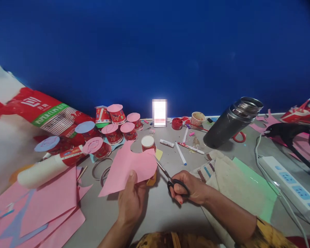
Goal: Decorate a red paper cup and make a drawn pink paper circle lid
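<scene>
My left hand point(131, 201) pinches the lower edge of a pink paper sheet point(126, 167) and holds it above the grey table point(160, 210). The sheet has rounded cut-outs along its top edge. My right hand point(189, 188) grips black-handled scissors point(170, 177), fingers through the loops. The blades point up and left and meet the right edge of the pink sheet. A small yellow-orange scrap point(152, 179) shows just under the sheet.
Several red paper cups point(113, 129) with pink or blue paper lids cluster at the back left. Pink sheets point(49, 206) lie at left, a glue bottle point(45, 168) beside them. A dark thermos point(232, 122), markers point(181, 153), a folded cloth point(229, 175) and a power strip point(289, 184) lie to the right.
</scene>
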`<state>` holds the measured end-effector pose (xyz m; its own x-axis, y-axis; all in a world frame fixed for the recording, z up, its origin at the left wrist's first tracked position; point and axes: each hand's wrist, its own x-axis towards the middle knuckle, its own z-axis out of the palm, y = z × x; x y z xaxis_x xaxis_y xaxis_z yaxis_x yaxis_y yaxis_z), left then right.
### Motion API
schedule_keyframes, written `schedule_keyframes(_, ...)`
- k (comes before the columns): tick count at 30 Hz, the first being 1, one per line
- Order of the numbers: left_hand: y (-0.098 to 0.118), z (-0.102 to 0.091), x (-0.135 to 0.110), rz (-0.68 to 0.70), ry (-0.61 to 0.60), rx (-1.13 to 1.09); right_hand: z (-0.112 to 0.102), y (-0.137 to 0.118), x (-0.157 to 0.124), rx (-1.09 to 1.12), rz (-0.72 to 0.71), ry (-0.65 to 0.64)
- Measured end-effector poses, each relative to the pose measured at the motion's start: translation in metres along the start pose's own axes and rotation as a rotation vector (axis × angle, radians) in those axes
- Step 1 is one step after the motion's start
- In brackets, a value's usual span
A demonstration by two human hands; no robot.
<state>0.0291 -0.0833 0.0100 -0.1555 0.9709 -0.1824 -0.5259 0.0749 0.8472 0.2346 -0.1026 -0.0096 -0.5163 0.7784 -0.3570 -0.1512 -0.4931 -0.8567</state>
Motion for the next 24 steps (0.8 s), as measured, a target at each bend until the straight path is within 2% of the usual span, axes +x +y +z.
schedule_keyframes(11,0.0024,0.0085,-0.0012,-0.208,0.018,-0.063,0.0006,-0.0037,-0.0012,-0.047,-0.024,-0.026)
schedule_keyframes(20,0.0015,0.0060,0.0006,-0.258,0.048,-0.086,0.0039,-0.0089,-0.0028,-0.037,-0.082,-0.044)
schedule_keyframes(24,0.0003,0.0056,0.0004,-0.257,0.011,-0.080,0.0048,-0.0078,-0.0018,-0.012,-0.064,-0.015)
